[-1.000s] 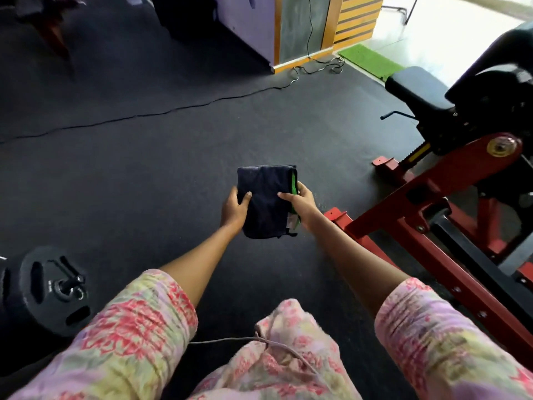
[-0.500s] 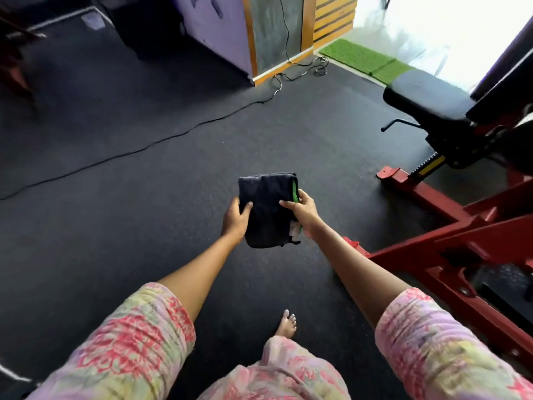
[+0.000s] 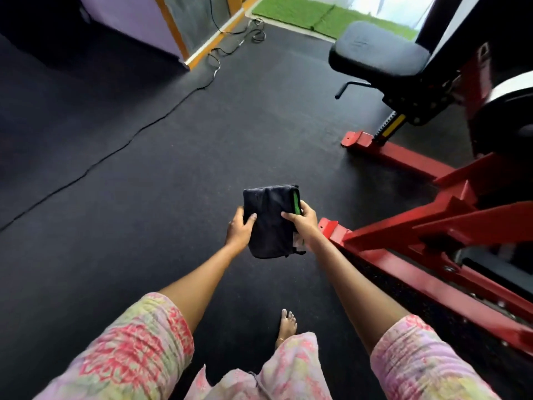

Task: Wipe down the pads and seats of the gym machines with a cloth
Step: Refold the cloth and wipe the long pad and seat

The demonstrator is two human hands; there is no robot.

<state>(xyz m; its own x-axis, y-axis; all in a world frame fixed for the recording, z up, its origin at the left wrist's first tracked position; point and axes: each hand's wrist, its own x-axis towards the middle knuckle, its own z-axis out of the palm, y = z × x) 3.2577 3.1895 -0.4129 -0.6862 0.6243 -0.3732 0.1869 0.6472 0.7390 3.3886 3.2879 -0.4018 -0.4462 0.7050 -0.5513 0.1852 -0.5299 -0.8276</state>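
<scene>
A folded dark navy cloth (image 3: pixel 269 220) with a green stripe on its right edge is held out in front of me over the floor. My left hand (image 3: pixel 240 228) grips its left edge, thumb on top. My right hand (image 3: pixel 302 218) grips the right edge by the green stripe. The machine's black padded seat (image 3: pixel 377 54) stands at the upper right, well beyond and to the right of the cloth. A dark back pad rises behind it at the frame's right edge, only partly in view.
The machine's red steel frame (image 3: pixel 409 238) runs along the floor on the right, its near foot close to my right wrist. A black cable (image 3: pixel 138 134) crosses the dark rubber floor at left. Green mats (image 3: pixel 302 10) lie at the back. My bare foot (image 3: pixel 287 327) is below.
I have walked forward, so the seat and red frame now appear nearer and larger. The weight plate at lower left has dropped out of view. Both hands keep the same hold on the cloth.
</scene>
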